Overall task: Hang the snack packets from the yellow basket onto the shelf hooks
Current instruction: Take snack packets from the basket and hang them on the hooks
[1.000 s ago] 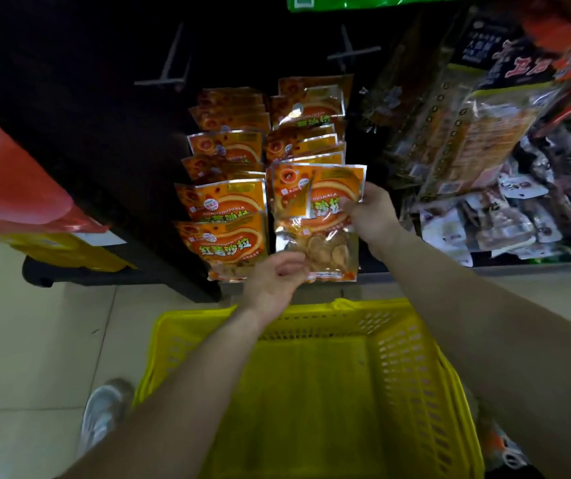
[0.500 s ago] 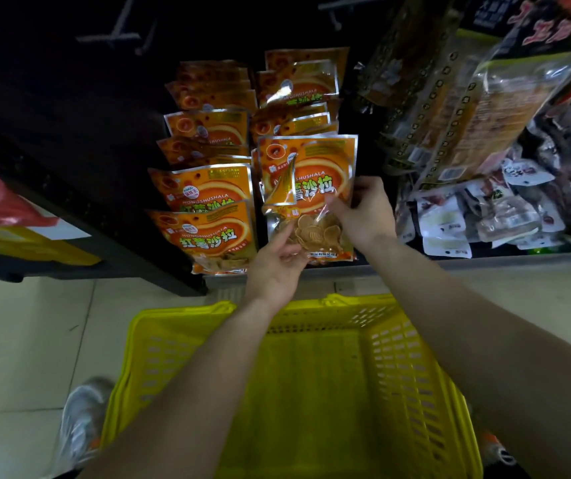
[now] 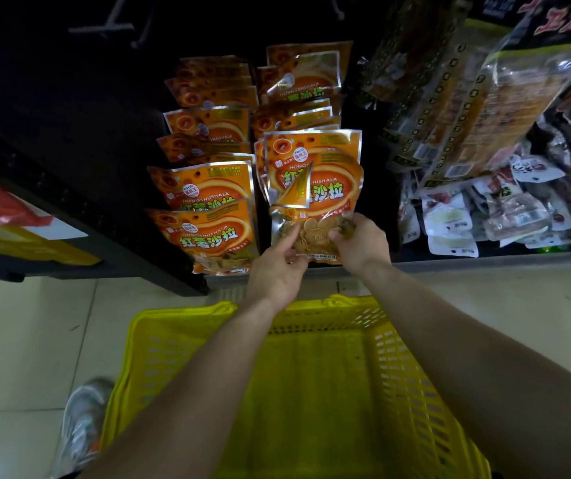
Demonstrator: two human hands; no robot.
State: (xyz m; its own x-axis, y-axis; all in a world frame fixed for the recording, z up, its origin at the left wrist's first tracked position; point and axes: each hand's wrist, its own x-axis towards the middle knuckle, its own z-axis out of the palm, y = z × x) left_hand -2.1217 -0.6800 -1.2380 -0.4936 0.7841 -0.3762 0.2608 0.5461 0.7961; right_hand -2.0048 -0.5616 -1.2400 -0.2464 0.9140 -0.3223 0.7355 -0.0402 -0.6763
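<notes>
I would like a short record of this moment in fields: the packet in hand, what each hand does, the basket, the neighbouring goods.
front packet: orange, in the right column, upper left corner folded over
left hand: index finger lies on the packet's clear window; grip unclear
right hand: fingers curled on the packet's lower right corner
left column packets: same orange kind, overlapping
yellow basket: below the hands
white sachets: piled to the right

This is a shop. Rows of the same orange snack packets [image 3: 208, 233] hang on a dark shelf [image 3: 52, 115]. More packed food [image 3: 450, 216] sits beside them. A yellow basket [image 3: 159, 357] stands on the tiled floor [image 3: 18, 323].
</notes>
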